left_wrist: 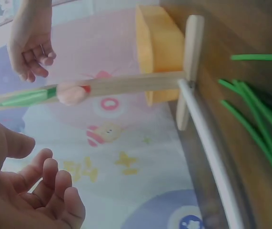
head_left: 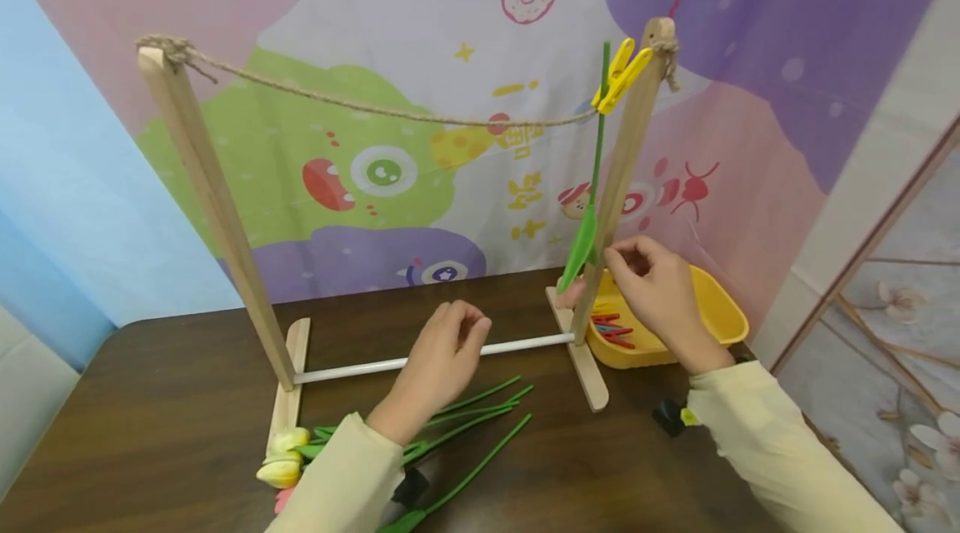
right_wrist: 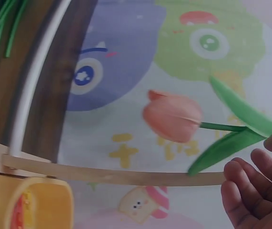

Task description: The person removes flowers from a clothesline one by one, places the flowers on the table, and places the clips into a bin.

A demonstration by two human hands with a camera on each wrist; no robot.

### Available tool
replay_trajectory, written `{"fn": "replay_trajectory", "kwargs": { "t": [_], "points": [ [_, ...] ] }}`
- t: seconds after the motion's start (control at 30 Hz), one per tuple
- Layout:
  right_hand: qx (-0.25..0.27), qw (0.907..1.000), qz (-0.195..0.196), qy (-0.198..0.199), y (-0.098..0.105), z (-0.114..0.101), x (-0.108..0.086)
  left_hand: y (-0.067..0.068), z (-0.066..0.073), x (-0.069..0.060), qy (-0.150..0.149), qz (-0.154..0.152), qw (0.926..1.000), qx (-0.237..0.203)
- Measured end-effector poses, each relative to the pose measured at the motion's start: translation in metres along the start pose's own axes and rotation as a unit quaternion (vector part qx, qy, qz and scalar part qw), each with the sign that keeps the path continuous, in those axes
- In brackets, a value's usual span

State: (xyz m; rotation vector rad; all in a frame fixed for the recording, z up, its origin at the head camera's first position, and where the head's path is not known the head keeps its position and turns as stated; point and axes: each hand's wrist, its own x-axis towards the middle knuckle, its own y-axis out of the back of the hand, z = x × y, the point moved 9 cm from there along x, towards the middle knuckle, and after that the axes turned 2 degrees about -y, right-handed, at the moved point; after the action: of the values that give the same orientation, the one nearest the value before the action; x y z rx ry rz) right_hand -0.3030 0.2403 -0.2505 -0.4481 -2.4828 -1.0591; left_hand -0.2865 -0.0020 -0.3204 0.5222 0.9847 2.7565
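Observation:
A pink artificial tulip hangs head down from a twine line. A yellow clothespin clips its green stem beside the right wooden post. My right hand is just right of the tulip's leaves, fingers loosely curled, holding nothing. Over the white crossbar hovers my left hand, also with loosely bent fingers and nothing in them. Several more tulips lie on the table below my left forearm, among them a yellow one; my sleeve hides part of them.
Behind the right post sits a yellow basin holding red and yellow clothespins. The left post stands on a wooden foot. A small black object lies on the dark table at right. A cartoon-print cloth hangs behind.

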Motion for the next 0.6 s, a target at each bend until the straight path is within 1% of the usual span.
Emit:
{"fn": "replay_trajectory", "kwargs": {
  "t": [0.17, 0.3, 0.43, 0.6],
  "points": [
    [0.037, 0.9987, 0.029, 0.020, 0.013, -0.010, 0.009, 0.006, 0.016, 0.015, -0.014, 0.017, 0.9994, -0.026],
    [0.069, 0.9959, 0.048, 0.033, 0.027, -0.022, 0.019, 0.010, 0.029, 0.027, -0.019, 0.021, 0.9984, -0.049],
    [0.102, 0.9913, 0.068, 0.050, 0.041, -0.036, 0.030, 0.013, 0.044, 0.039, -0.028, 0.024, 0.9969, -0.069],
    [0.136, 0.9850, 0.091, 0.054, 0.055, -0.044, 0.040, 0.014, 0.063, 0.047, -0.042, 0.020, 0.9950, -0.088]
  ]
}}
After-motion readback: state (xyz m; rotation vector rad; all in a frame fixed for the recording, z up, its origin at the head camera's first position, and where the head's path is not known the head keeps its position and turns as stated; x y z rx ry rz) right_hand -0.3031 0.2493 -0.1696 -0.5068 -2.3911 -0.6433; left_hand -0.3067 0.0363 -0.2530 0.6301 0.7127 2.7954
